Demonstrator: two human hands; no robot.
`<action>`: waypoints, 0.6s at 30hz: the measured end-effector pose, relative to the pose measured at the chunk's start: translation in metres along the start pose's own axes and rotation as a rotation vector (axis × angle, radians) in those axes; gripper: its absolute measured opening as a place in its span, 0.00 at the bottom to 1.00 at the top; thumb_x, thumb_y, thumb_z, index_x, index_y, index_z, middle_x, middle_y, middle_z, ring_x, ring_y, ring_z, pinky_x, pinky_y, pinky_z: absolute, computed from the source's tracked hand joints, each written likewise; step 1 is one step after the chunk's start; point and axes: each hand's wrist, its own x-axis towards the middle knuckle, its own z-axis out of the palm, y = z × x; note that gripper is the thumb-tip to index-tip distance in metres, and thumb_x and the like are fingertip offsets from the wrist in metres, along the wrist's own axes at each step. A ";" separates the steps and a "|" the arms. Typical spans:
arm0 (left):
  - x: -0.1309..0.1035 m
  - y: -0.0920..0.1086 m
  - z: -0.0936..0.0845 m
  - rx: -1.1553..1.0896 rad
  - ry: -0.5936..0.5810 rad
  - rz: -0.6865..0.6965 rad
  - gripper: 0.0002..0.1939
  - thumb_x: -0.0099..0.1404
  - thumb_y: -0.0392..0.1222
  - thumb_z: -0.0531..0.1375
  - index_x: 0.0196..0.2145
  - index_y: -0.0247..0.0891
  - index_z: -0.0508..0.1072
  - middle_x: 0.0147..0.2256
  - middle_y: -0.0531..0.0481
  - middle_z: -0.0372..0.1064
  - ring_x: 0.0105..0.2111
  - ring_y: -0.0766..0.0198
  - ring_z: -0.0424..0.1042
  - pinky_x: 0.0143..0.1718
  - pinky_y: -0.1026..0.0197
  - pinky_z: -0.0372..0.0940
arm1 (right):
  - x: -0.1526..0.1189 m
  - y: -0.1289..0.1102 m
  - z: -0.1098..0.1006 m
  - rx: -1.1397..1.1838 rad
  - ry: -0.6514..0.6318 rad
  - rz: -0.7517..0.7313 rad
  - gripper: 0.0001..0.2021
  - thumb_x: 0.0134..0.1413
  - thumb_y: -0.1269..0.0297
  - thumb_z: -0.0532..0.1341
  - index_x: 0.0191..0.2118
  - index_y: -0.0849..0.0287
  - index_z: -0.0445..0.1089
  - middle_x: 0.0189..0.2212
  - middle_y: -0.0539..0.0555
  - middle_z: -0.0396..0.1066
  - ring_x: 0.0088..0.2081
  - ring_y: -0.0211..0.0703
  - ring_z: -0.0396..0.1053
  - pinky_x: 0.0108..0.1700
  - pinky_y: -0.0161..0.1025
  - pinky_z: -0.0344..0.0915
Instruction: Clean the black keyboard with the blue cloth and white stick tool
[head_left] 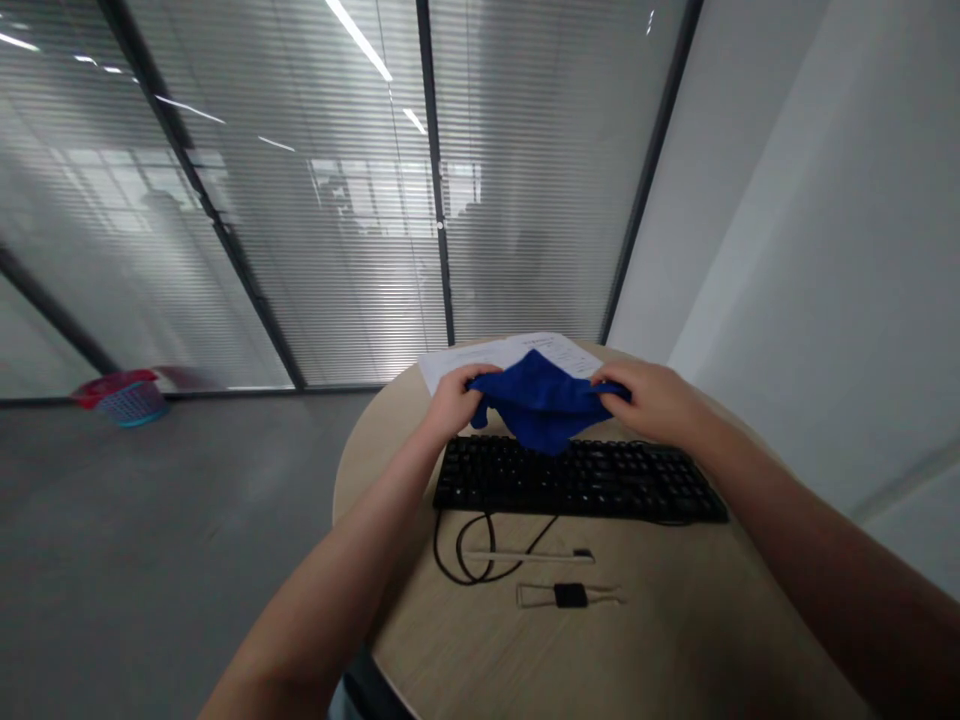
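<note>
A blue cloth [541, 402] is stretched between my two hands, above the back edge of a black keyboard [570, 482]. My left hand [456, 398] pinches its left end, and a small corner hangs below those fingers. At the right end, my right hand [646, 400] is closed on the other side of the cloth. The middle of the cloth sags over the upper rows of keys and hides some of them. Behind it lie printed paper sheets [480, 354], partly covered by the cloth and my hands.
In front of the keyboard lie its looped black cable [438, 550], a thin pale stick with a dark tip [525, 557] and a black binder clip [571, 596]. All rest on a rounded wooden table [480, 660]. A blue basket with red cloth [133, 402] stands on the floor, far left.
</note>
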 end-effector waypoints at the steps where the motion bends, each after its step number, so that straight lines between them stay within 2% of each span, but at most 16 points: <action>1: -0.005 -0.004 0.000 0.024 -0.089 0.034 0.19 0.60 0.30 0.55 0.44 0.39 0.80 0.42 0.48 0.79 0.44 0.58 0.76 0.51 0.55 0.69 | -0.004 -0.003 0.011 0.043 -0.035 -0.028 0.10 0.57 0.67 0.58 0.42 0.57 0.75 0.41 0.53 0.76 0.41 0.43 0.71 0.44 0.38 0.63; 5: -0.023 -0.013 0.002 0.206 -0.478 0.151 0.22 0.53 0.24 0.56 0.40 0.41 0.81 0.40 0.49 0.78 0.42 0.60 0.76 0.51 0.55 0.68 | -0.016 -0.013 0.057 0.161 -0.149 -0.121 0.10 0.57 0.71 0.58 0.43 0.57 0.74 0.41 0.53 0.75 0.44 0.43 0.71 0.49 0.40 0.64; 7: -0.027 -0.012 0.001 0.194 -0.574 0.177 0.22 0.52 0.23 0.57 0.39 0.42 0.81 0.41 0.50 0.77 0.42 0.61 0.75 0.50 0.57 0.68 | -0.016 -0.016 0.076 0.182 -0.170 -0.142 0.12 0.56 0.72 0.58 0.44 0.57 0.74 0.42 0.53 0.75 0.45 0.43 0.70 0.50 0.40 0.65; 9: -0.027 -0.008 0.000 0.126 -0.591 0.179 0.18 0.55 0.26 0.59 0.38 0.42 0.81 0.41 0.49 0.76 0.42 0.62 0.75 0.49 0.58 0.68 | -0.014 -0.018 0.089 0.179 -0.153 -0.130 0.13 0.56 0.73 0.58 0.44 0.57 0.74 0.42 0.53 0.74 0.45 0.43 0.70 0.50 0.41 0.65; 11: -0.025 -0.007 0.000 0.107 -0.497 0.140 0.11 0.58 0.30 0.61 0.35 0.41 0.80 0.40 0.49 0.76 0.41 0.62 0.75 0.46 0.59 0.69 | -0.008 -0.017 0.093 0.153 -0.059 -0.063 0.12 0.56 0.74 0.57 0.43 0.57 0.73 0.41 0.53 0.74 0.43 0.43 0.70 0.48 0.40 0.65; 15: -0.022 -0.014 0.004 0.286 0.042 -0.068 0.04 0.62 0.37 0.61 0.34 0.39 0.78 0.36 0.49 0.73 0.36 0.61 0.73 0.39 0.60 0.68 | 0.004 -0.006 0.077 0.104 0.327 0.121 0.10 0.55 0.73 0.57 0.40 0.57 0.73 0.41 0.55 0.73 0.45 0.45 0.70 0.48 0.42 0.66; 16: -0.021 -0.017 0.005 0.325 0.143 -0.115 0.04 0.62 0.39 0.62 0.34 0.39 0.78 0.36 0.49 0.73 0.35 0.61 0.72 0.38 0.60 0.67 | 0.006 -0.001 0.072 0.103 0.401 0.140 0.10 0.55 0.73 0.57 0.40 0.57 0.72 0.42 0.56 0.73 0.45 0.46 0.70 0.49 0.42 0.66; 18: -0.018 -0.024 0.004 0.369 0.227 -0.196 0.06 0.63 0.43 0.62 0.33 0.39 0.78 0.35 0.49 0.72 0.32 0.62 0.70 0.35 0.61 0.66 | 0.010 0.010 0.066 0.124 0.485 0.155 0.09 0.54 0.72 0.58 0.40 0.57 0.72 0.41 0.56 0.73 0.45 0.46 0.70 0.50 0.43 0.66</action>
